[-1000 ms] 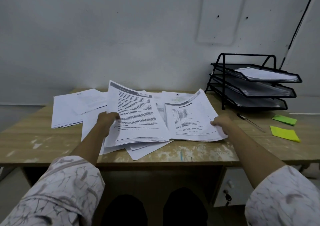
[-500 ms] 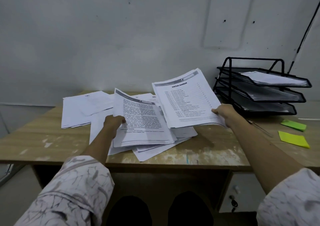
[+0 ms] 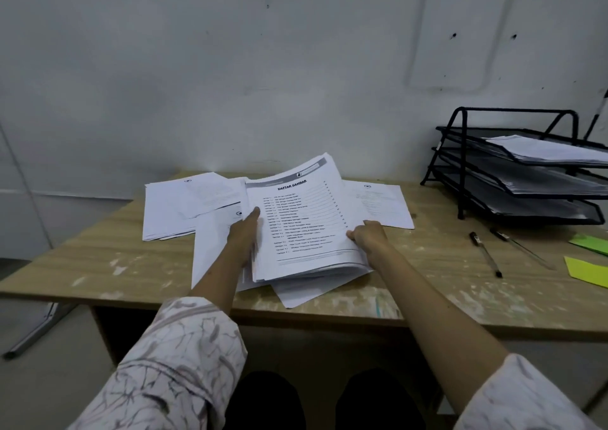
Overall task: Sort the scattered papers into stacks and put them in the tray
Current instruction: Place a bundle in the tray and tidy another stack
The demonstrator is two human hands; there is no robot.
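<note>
At centre frame, a stack (image 3: 306, 229) is clamped by the left hand (image 3: 245, 237) and right hand (image 3: 367, 237) at opposite edges, probably to square it. Loose papers (image 3: 184, 206) lie beside; the tray (image 3: 513, 173) stands at right.

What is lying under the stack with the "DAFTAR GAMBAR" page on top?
Under the stack, held by the left hand and right hand, loose white sheets stick out at its near edge, lying on the desk. Their print and number are covered.
</note>
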